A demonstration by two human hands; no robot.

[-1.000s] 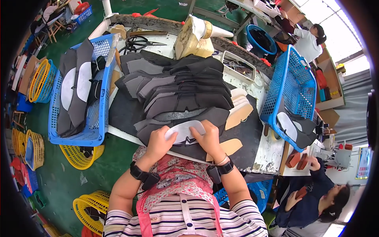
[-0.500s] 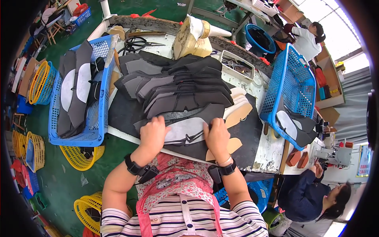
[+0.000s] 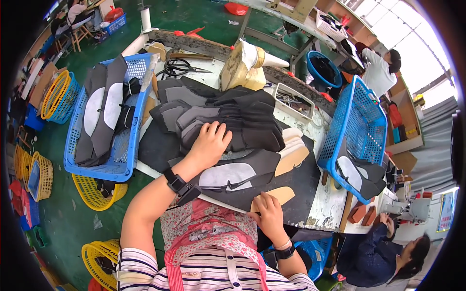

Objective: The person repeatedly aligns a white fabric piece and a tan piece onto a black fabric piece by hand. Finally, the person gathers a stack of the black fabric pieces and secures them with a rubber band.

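**Tan piece (image 3: 283,195) under my right hand (image 3: 268,213), dark stack (image 3: 242,111) under my left hand (image 3: 206,148)**

I judge the step in hand to be taking up the tan piece while I steady the dark stack. The fingers of my right hand lie bent over the tan piece, on the near side of the dark stack and a little to its right; whether my thumb has closed on it I cannot tell. My left hand rests on the front of the dark stack, fingers bent, and I cannot tell if it pinches a layer. From here, the next move would seem to call for a sure hold on the tan piece's edge.

The tan piece is pale and flat, with a rounded right end; my fingers hide its left part. More tan pieces (image 3: 293,155) lie overlapped just right of the dark stack. In front of the dark stack lies a dark piece (image 3: 264,165) bearing a white oval patch (image 3: 226,175), with a jagged black edge below it. All this sits on a black mat (image 3: 302,186) on the bench (image 3: 327,203).
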